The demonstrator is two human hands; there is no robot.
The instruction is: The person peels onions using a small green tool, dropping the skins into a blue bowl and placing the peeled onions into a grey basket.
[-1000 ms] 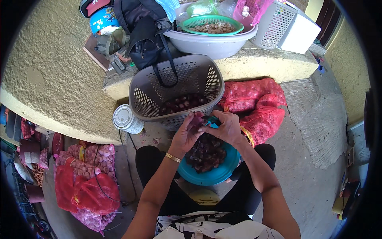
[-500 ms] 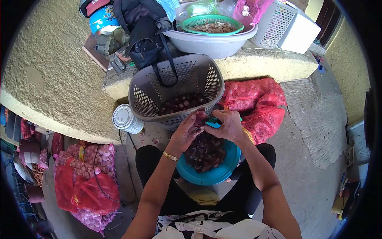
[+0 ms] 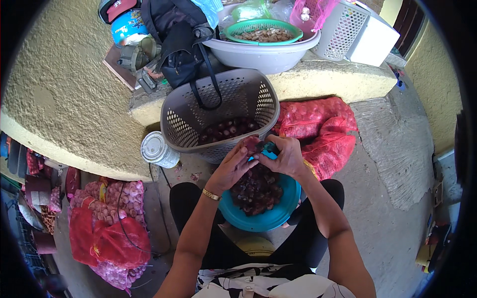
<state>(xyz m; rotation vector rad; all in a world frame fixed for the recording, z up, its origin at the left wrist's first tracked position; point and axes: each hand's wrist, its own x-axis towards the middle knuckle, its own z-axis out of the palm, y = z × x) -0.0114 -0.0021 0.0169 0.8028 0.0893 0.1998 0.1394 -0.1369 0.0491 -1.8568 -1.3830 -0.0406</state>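
Note:
A red onion [image 3: 252, 144] is pinched in the fingers of my left hand [image 3: 228, 170], which wears a gold watch. My right hand [image 3: 290, 159] is closed against the onion's right side. A small dark green piece [image 3: 270, 147] shows at its fingertips; its kind is hidden. Both hands are above a turquoise basin [image 3: 258, 226] between my knees. Dark red onions or their skins [image 3: 256, 192] are heaped in it. Just beyond my hands is a tall grey perforated basket [image 3: 222, 88] with several red onions [image 3: 231, 129] at its bottom.
Red mesh sacks [image 3: 330, 134] lie right of the basket, and pink-red sacks [image 3: 112, 228] at left. A lidded white can [image 3: 159, 148] stands beside the basket. On the ledge are a black bag [image 3: 180, 54] and a large pale basin [image 3: 263, 55] with a green strainer [image 3: 298, 36].
My hands have shifted slightly, and the right fingers have moved a little over the onion. The onion is still in my left hand.

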